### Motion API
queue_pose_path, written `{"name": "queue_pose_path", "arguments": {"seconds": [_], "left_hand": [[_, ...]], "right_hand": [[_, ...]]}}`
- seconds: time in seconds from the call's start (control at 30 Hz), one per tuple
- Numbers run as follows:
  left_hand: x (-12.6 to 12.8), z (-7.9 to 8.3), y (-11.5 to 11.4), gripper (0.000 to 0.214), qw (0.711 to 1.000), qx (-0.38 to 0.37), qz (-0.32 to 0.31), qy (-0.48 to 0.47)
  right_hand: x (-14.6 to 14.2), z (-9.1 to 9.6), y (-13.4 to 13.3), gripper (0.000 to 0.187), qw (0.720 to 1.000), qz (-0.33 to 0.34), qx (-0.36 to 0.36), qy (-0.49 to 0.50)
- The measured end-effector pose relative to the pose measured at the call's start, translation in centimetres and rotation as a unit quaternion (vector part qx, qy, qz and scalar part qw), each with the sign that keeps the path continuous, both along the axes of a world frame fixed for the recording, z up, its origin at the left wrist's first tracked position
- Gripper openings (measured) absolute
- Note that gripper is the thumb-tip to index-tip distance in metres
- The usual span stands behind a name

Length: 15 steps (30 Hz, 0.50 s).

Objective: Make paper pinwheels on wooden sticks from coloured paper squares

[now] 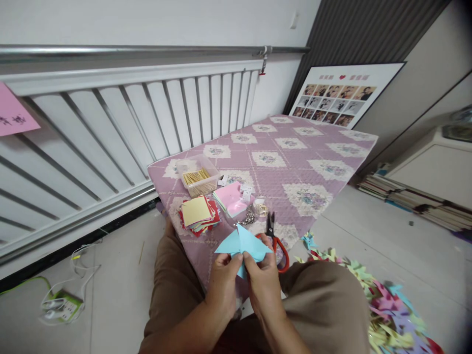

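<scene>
A folded light-blue paper pinwheel (pixel 241 243) is held between both hands, above the near corner of the table. My left hand (pixel 225 278) grips its left side, with the thumb near the centre. My right hand (pixel 262 275) pinches the other side, both thumbs meeting at the middle. Just beyond my right hand lie scissors (pixel 283 256) with orange-red handles and dark blades. A stack of coloured paper squares (pixel 196 212), pale yellow on top, rests to the left. Beside it are pink paper sheets (pixel 229 195) and a small pile of metal pins or beads (pixel 249 218).
A clear plastic box (pixel 201 172) of thin wooden sticks stands farther back on the flowered tablecloth (pixel 267 142). Many colourful paper pinwheels (pixel 391 305) are heaped on the floor at right. A power strip (pixel 68 307) with cables lies on the floor at left, below the radiator (pixel 177 115).
</scene>
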<state>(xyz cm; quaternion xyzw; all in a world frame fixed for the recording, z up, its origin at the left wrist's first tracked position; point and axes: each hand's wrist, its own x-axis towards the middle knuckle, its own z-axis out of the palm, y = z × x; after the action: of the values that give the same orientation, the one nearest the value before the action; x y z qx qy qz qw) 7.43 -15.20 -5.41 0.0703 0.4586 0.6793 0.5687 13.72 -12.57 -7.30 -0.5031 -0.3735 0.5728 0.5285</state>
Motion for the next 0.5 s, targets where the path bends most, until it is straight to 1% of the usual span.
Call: {"name": "queue_pose_path", "arguments": {"seconds": [0.17,0.3,0.4,0.5], "left_hand": [[0.2,-0.3,0.1,0.032,1.0,0.001,0.004,0.003],[-0.1,-0.6,0.1,0.03,1.0,-0.01,0.01,0.024],[-1.1,-0.7,0.2,0.03,0.998,-0.011,-0.007,0.062],[-2.7,-0.8,0.5,0.025,0.988,-0.038,-0.037,0.148]], "right_hand": [[-0.2,0.0,-0.2,0.072,0.999,0.003,-0.018,0.041],[-0.3,0.0,-0.6,0.073,0.997,0.012,-0.026,0.074],[0.1,-0.3,-0.9,0.072,0.994,0.039,-0.026,0.094],[1.3,-0.6,-0.5,0.061,0.994,0.057,-0.008,0.093]]}}
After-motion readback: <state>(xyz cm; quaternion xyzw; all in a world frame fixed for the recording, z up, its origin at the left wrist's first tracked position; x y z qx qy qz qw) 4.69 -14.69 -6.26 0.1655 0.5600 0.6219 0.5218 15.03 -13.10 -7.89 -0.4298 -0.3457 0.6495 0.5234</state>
